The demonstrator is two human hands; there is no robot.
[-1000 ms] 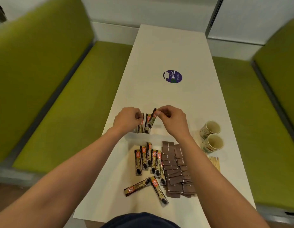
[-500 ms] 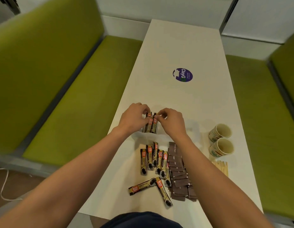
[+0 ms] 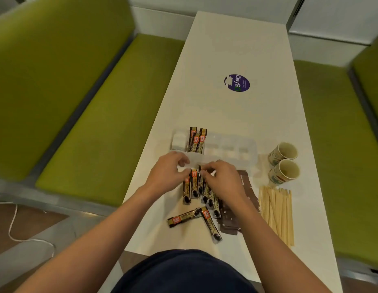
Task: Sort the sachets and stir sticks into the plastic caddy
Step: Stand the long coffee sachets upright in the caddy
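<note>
A: Where do things stand?

B: Both hands are low over the row of coffee sachets (image 3: 194, 188) lying on the table (image 3: 226, 115), just in front of the caddy (image 3: 232, 148). The right hand (image 3: 225, 179) has its fingertips drawn together on the top ends of that row, and it looks to be pinching them. The left hand (image 3: 168, 173) is curled beside it, but I cannot tell whether it holds a sachet.

A: And what's in the caddy?

B: Four standing sachets (image 3: 197, 140) sit upright in one compartment near its left end. The brown sachets (image 3: 246, 182) and stir sticks (image 3: 277, 212) lie on the table to the right, not yet sorted.

A: So how should this pick be done?

B: I'd gather only a few by their top ends and square them between both hands so the labels face one way. Then lift them clear of the caddy's front rim and lower them upright beside the four. The caddy looks light and may slide, so one hand should steady it. The two stray sachets (image 3: 194, 217) nearer the table's edge can wait.
</note>
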